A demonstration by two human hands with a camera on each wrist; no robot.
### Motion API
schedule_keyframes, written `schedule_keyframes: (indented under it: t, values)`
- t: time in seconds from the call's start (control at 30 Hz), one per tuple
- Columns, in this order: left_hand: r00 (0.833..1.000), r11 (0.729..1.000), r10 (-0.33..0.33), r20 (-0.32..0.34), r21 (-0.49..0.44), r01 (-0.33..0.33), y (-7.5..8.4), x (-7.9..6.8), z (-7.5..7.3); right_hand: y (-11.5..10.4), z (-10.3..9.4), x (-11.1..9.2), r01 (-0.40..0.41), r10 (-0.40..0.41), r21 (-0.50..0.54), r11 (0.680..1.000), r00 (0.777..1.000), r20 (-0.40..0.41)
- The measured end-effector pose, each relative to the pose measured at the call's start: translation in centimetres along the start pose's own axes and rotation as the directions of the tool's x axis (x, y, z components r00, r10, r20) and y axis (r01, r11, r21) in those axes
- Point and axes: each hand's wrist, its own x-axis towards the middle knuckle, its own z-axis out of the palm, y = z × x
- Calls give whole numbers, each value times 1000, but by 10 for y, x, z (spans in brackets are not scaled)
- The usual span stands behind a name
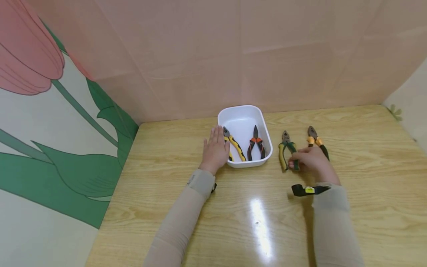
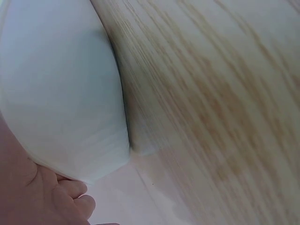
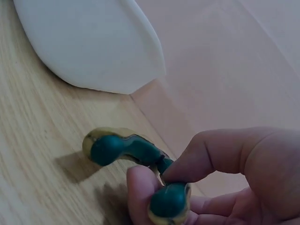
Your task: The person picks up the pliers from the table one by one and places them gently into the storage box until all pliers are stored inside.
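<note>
My right hand [image 1: 311, 161] pinches one handle of the green-and-yellow pliers [image 1: 282, 154] between thumb and fingers. In the right wrist view, the handles of these pliers [image 3: 138, 149] spread apart, with a shadow on the wood beneath. My left hand [image 1: 216, 150] rests on the left rim of a white plastic box [image 1: 245, 164], fingers straight. Inside the box lie yellow-and-black pliers [image 1: 237, 147], partly covered by that hand, and red-and-black long-nose pliers [image 1: 256, 142]. Orange-and-black pliers [image 1: 311, 132] lie beyond my right hand, which partly hides them.
A wood-grain table [image 1: 150, 178] carries everything. Behind its far edge hangs a pinkish cloth [image 1: 186, 59]. On the left stands a wall [image 1: 73, 155] painted with a tulip, and a pale wall [image 1: 413, 96] rises on the right.
</note>
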Motion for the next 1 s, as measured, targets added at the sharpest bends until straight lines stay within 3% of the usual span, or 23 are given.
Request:
schedule_keyframes:
  t: [0.3, 0.67, 1.0]
  values:
    - [1000, 1000, 1, 1, -6, -1, 0, 0, -1, -3, 2, 3, -72, 60, 216, 974, 996, 61]
    - [1000, 1000, -3, 4, -3, 3, 0, 0, -1, -2, 1, 2, -52, 34, 262, 964, 997, 75]
    - [1000, 1000, 6, 6, 13, -6, 0, 0, 0, 1, 3, 6, -48, 46, 175, 983, 999, 15]
